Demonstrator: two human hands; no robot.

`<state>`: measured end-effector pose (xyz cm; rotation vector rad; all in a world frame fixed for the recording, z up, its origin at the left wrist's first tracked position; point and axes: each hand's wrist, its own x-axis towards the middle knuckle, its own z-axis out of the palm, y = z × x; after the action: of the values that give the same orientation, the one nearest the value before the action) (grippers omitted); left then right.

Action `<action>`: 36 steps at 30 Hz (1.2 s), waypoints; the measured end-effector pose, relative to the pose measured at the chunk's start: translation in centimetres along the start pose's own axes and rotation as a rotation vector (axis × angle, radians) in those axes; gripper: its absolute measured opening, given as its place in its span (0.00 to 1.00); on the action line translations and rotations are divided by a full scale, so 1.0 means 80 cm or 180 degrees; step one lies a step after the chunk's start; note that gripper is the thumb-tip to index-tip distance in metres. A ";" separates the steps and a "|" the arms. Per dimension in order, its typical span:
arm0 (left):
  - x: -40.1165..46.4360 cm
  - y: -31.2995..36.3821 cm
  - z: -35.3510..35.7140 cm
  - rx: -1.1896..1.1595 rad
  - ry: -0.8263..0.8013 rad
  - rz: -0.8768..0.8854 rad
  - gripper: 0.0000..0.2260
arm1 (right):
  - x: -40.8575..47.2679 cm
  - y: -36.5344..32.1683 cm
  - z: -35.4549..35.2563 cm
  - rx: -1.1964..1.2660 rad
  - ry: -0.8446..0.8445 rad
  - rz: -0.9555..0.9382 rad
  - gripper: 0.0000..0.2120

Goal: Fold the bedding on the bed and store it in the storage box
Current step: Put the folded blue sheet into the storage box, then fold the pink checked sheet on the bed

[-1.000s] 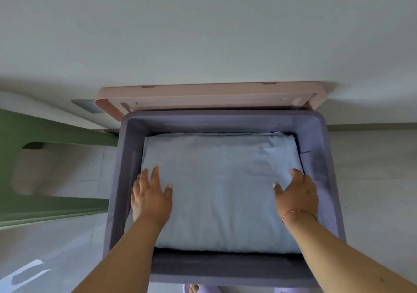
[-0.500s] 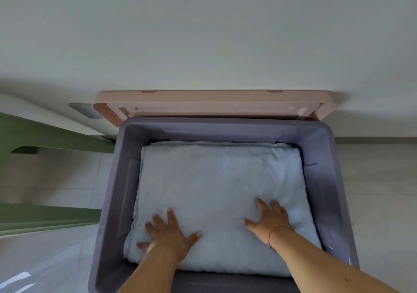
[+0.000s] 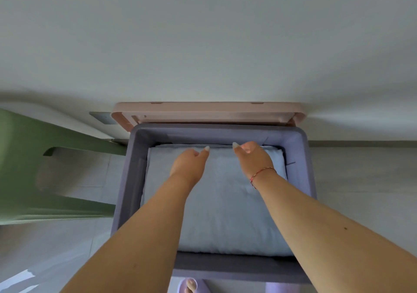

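Observation:
The folded light-blue bedding [image 3: 225, 216] lies flat inside the purple storage box [image 3: 127, 191] and fills most of it. Both my arms stretch over the bedding to its far edge. My left hand [image 3: 190, 164] hovers at the far middle with the thumb pointing forward and the fingers loosely bent down, tips hidden behind the hand. My right hand [image 3: 252, 157], with a red string bracelet on the wrist, sits just to its right in the same pose. Neither hand grips anything I can see.
The box's pink lid [image 3: 207, 112] leans against the white wall behind the box. A green plastic chair [image 3: 27, 157] stands to the left. My foot in a purple slipper [image 3: 191, 286] shows below the box. The floor is grey tile.
Both hands have left the near part of the bedding, where they pressed flat, and have moved to its far edge, closer together.

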<state>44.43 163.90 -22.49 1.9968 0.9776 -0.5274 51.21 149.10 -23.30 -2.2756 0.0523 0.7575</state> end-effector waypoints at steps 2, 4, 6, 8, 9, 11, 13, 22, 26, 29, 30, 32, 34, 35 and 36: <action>-0.040 0.022 -0.023 -0.0325 0.0052 0.0090 0.18 | -0.027 -0.036 -0.027 0.0178 0.0073 -0.0180 0.23; -0.086 0.046 -0.052 -0.0576 0.0138 0.0191 0.18 | -0.060 -0.076 -0.059 0.0355 0.0144 -0.0293 0.22; -0.132 0.066 -0.082 -0.0837 0.0215 0.0243 0.19 | -0.094 -0.114 -0.088 0.0559 0.0182 -0.0318 0.20; -0.176 0.084 -0.111 -0.1016 0.0273 0.0284 0.18 | -0.131 -0.152 -0.118 0.0819 0.0205 -0.0397 0.21; -0.202 0.094 -0.131 -0.1097 0.0308 0.0327 0.17 | -0.153 -0.178 -0.135 0.0960 0.0194 -0.0502 0.24; -0.242 0.109 -0.161 -0.1235 0.0363 0.0370 0.15 | -0.190 -0.217 -0.161 0.1148 0.0135 -0.0665 0.25; -0.291 0.123 -0.199 -0.1375 0.0466 0.0437 0.14 | -0.232 -0.257 -0.186 0.1311 0.0050 -0.0815 0.19; -0.479 0.130 -0.340 -0.1654 0.1089 0.0735 0.16 | -0.400 -0.398 -0.245 0.1969 -0.0391 -0.1402 0.16; -0.539 0.117 -0.393 -0.1640 0.1488 0.0819 0.16 | -0.453 -0.449 -0.246 0.1880 -0.0622 -0.1847 0.16; -0.577 0.104 -0.418 -0.1724 0.1765 0.0730 0.16 | -0.481 -0.481 -0.239 0.1905 -0.0882 -0.2103 0.16; -0.592 0.099 -0.424 -0.1739 0.1896 0.0654 0.16 | -0.490 -0.493 -0.233 0.1895 -0.1028 -0.2166 0.16; -0.615 0.090 -0.429 -0.1864 0.2150 0.0509 0.16 | -0.509 -0.513 -0.224 0.1865 -0.1344 -0.2278 0.16; -0.645 0.079 -0.427 -0.1978 0.2460 0.0320 0.15 | -0.529 -0.528 -0.206 0.1782 -0.1728 -0.2415 0.16; -0.658 0.076 -0.425 -0.2051 0.2568 0.0210 0.15 | -0.537 -0.533 -0.199 0.1740 -0.1880 -0.2491 0.16; -0.673 0.071 -0.420 -0.2157 0.2730 0.0092 0.15 | -0.551 -0.539 -0.193 0.1682 -0.2063 -0.2540 0.15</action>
<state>16.53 165.63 34.75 1.5695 1.3779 0.6806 33.39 162.90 36.11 -1.2930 -0.8069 0.8556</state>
